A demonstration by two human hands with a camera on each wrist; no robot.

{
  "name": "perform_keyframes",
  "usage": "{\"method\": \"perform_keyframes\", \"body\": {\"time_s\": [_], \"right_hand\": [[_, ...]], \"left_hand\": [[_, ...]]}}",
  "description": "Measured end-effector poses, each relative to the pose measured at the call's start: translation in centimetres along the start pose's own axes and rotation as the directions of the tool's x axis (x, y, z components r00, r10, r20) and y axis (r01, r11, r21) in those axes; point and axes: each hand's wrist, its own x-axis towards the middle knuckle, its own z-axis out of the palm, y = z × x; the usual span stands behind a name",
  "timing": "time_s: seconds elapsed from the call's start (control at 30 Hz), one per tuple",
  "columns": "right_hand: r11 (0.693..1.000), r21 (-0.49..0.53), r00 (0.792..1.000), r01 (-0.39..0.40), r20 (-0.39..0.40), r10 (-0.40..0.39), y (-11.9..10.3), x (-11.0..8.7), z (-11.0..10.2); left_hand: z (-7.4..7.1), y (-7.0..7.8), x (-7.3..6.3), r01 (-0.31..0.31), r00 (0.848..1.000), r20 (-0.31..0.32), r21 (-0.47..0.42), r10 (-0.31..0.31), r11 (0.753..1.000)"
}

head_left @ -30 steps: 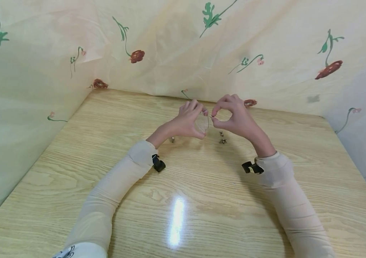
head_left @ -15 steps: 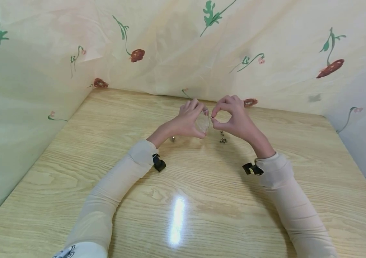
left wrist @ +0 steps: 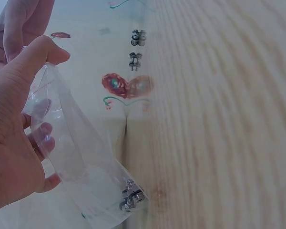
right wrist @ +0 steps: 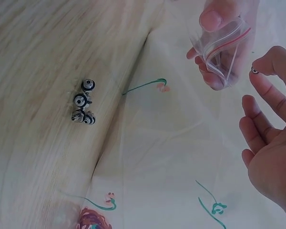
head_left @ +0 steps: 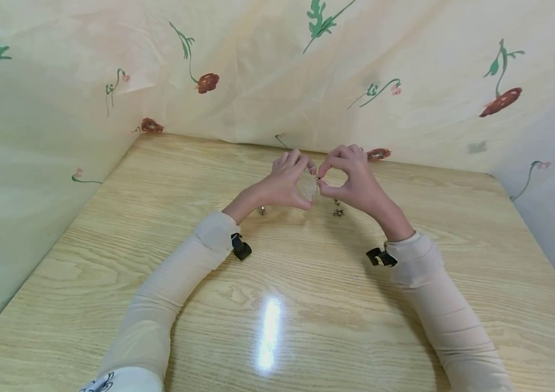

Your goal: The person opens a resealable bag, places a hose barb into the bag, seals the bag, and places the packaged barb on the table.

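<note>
My left hand [head_left: 283,184] holds a clear zip bag [left wrist: 78,148], thumb and fingers spreading its mouth, which shows a red line along the seal in the right wrist view. Several small silvery metal fittings [left wrist: 131,196] with dark rings lie in its bottom corner. Thumb and index finger of my right hand [head_left: 355,178] pinch one small round metal fitting [right wrist: 254,70] with a dark ring, right at the bag's mouth in the head view. On the table, below the right hand, sit several more such fittings [right wrist: 81,101].
The wood-grain table [head_left: 307,283] reaches back to a floral cloth [head_left: 258,71] hung behind and at the sides. A small metal piece [head_left: 261,210] shows beside my left wrist. Black clips [head_left: 241,247] sit at both cuffs.
My right hand has shifted slightly left, bringing the pinched fitting to the bag's mouth. The left hand and bag have stayed almost still.
</note>
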Motion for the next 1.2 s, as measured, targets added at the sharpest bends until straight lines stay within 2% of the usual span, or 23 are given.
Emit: {"method": "perform_keyframes", "body": {"time_s": [0.83,1.2], "right_hand": [[0.999,-0.005,0.999,0.04,-0.011,-0.04,-0.3,-0.1,1.0],[1.0,-0.005,1.0,0.029,-0.002,-0.029,-0.1,-0.1,1.2]], "left_hand": [[0.0,-0.1,0.0,0.008,1.0,0.008,-0.008,-0.008,1.0],[-0.1,0.0,0.0,0.009,1.0,0.007,-0.007,-0.009,1.0]]}}
